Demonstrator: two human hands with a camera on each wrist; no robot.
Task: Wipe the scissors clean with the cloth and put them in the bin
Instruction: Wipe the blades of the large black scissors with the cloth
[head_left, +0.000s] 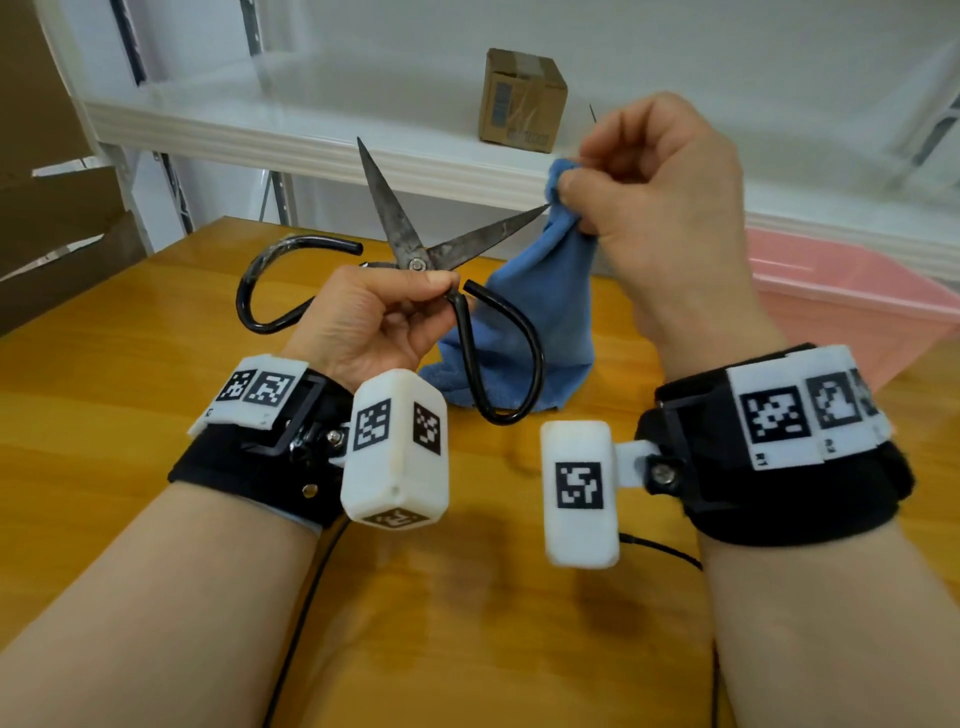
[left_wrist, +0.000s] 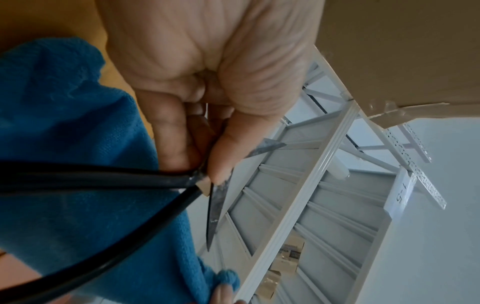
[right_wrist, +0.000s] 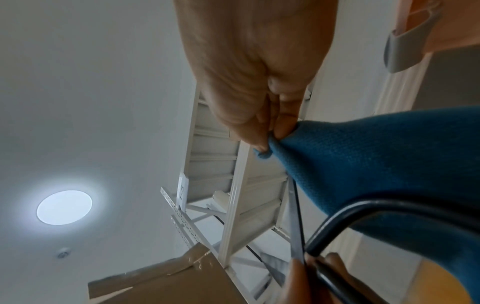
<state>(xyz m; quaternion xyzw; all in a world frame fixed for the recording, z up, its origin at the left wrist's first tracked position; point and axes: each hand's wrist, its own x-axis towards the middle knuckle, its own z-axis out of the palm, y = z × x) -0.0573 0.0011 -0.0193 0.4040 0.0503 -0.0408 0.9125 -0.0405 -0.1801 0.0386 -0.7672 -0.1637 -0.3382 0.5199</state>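
I am holding one pair of scissors (head_left: 415, 249) up over the wooden table (head_left: 130, 415). They are looking old: two dull grey blades, spotted and stained, spread wide apart, with two big black loop handles bending out below the pivot. My left hand (head_left: 374, 322) is pinching them right at the pivot, thumb on top and fingers curled underneath, so both blades are pointing up and away from me and the loops are hanging to either side of my knuckles. My right hand (head_left: 660, 208) is gripping one blue cloth (head_left: 524, 312) by a bunched corner between thumb and curled fingers; the rest is draping down to the table behind the right loop. The tip of the right blade is touching the cloth just below my right fingers. One pink bin (head_left: 841, 306) is sitting on the table to my right, well apart from the scissors.
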